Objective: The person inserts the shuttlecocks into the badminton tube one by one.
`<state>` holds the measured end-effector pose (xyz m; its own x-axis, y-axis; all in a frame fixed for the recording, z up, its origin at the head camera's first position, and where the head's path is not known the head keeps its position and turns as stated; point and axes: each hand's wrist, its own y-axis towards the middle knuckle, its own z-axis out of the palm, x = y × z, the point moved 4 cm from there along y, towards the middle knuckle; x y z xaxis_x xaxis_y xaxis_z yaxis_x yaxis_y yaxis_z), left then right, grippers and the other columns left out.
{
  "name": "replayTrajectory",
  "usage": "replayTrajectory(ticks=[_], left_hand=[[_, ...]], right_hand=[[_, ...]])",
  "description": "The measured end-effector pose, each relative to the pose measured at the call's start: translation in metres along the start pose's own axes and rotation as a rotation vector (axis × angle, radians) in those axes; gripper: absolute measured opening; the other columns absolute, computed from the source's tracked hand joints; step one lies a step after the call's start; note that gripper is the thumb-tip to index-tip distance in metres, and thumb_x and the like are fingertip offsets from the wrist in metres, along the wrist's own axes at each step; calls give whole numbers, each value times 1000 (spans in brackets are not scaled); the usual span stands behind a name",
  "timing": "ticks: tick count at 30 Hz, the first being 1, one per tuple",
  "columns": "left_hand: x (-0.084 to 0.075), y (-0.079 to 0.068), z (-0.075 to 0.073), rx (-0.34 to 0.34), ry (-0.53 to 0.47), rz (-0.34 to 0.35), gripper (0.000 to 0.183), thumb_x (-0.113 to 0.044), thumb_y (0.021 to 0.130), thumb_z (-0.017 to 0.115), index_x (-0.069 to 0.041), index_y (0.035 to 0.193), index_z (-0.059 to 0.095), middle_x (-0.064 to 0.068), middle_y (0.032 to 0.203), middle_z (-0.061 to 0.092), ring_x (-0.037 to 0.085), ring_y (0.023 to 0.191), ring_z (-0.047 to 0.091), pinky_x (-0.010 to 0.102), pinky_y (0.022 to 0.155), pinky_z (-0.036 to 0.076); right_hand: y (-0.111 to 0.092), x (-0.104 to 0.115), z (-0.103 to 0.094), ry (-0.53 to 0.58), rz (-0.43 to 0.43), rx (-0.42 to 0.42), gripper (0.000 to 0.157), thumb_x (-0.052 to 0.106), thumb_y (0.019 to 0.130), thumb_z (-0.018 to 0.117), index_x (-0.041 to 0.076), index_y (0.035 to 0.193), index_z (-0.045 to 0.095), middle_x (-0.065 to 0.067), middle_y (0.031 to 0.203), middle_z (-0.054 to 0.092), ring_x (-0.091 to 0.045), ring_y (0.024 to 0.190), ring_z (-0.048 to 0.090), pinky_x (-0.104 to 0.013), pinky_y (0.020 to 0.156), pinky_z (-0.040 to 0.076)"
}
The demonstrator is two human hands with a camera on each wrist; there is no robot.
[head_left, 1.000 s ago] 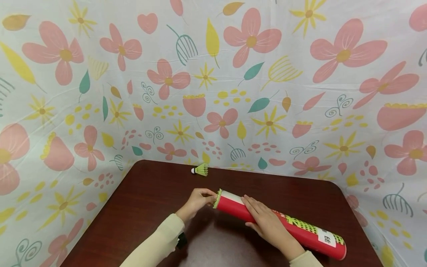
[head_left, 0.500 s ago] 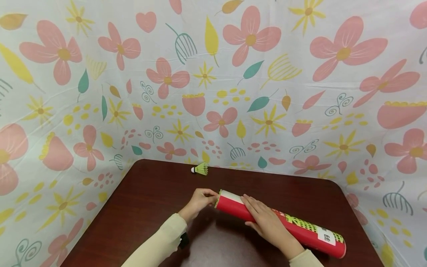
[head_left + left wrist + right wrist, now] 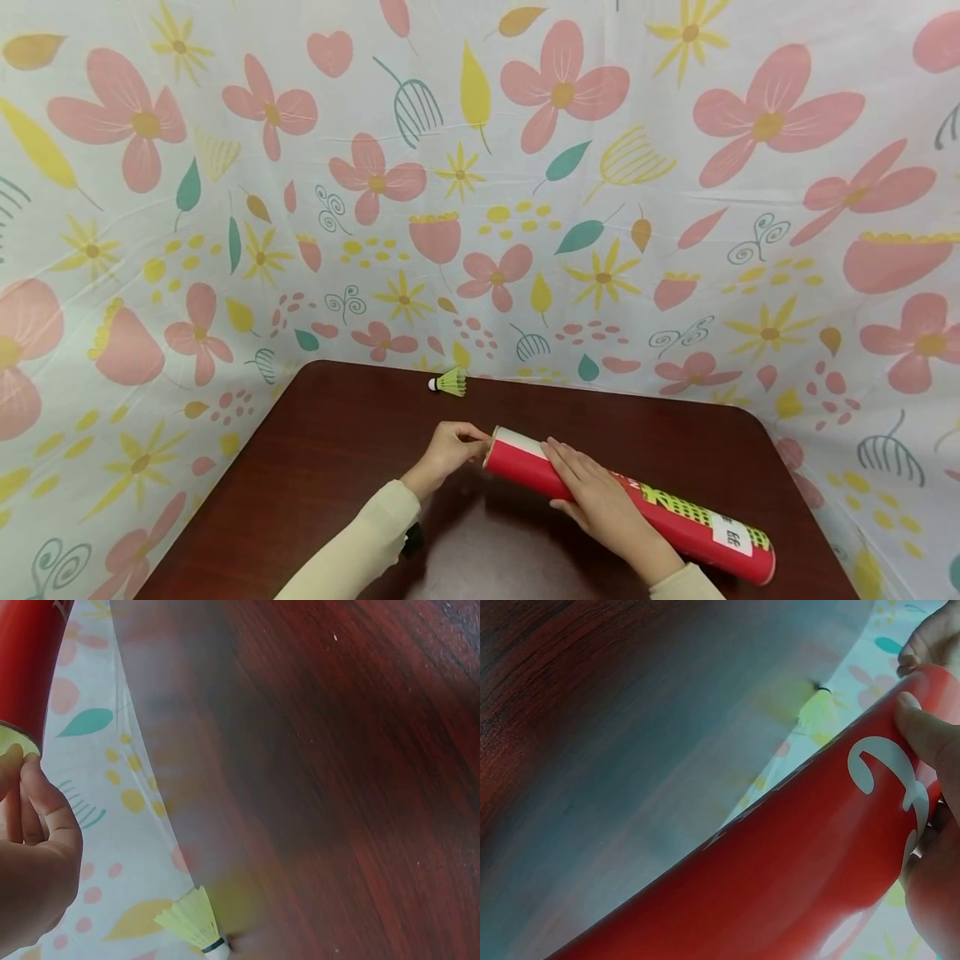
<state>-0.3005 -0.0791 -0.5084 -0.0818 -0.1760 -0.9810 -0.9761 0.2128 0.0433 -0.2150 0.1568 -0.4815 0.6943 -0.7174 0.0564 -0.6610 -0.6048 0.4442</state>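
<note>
A red, white and yellow-green cardboard shuttlecock tube [image 3: 525, 471] lies slanted over the table, its mouth toward the left. My right hand [image 3: 596, 500] grips it around its middle, thumb on the near side. At the mouth, my left hand [image 3: 444, 450] has thumb and fingers pinched together right at the rim. Between those fingertips, the left wrist view shows the yellow-green skirt of a shuttlecock [image 3: 10, 739] inside the tube; the rest of it is hidden. Another yellow-green shuttlecock [image 3: 452, 382], with a white cork and black band, lies on its side near the table's back edge.
The dark reddish-brown wooden table [image 3: 337, 425] has rounded back corners. Right behind and beside it hangs a white cloth [image 3: 480, 317] printed with flowers and leaves.
The jagged green skirt that stuck out of the tube's mouth has slid in, level with the rim or deeper. My left hand has shifted slightly right with it; the right hand holds still.
</note>
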Motion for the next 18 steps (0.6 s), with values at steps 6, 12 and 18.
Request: replayTrajectory(ticks=[6,12,18], left_hand=[[-18,-5,-11,-14,0,21,15,-5,85,72,8,93,73,18,88,71,22,63,62,40,65,56],[-3,8,-22,-58,16,-7,16,-6,85,72,7,95,72,15,85,71,13,63,61,41,68,56],[15,23,-34,-147,27,-24,16,-11,88,71,3,95,72,12,84,68,40,80,63,52,75,54]], right_hand=[[-1,0,-2,4,-5,-8,80,60,91,29,3,146,39,-14,144,46,-29,127,49,-47,99,44],[-2,-1,-2,2,-12,-15,78,56,90,37,3,146,39,-13,145,45,-28,128,48,-46,99,44],[-3,-1,-2,6,4,-7,77,57,90,41,5,147,38,-12,146,45,-27,129,48,-46,100,44]])
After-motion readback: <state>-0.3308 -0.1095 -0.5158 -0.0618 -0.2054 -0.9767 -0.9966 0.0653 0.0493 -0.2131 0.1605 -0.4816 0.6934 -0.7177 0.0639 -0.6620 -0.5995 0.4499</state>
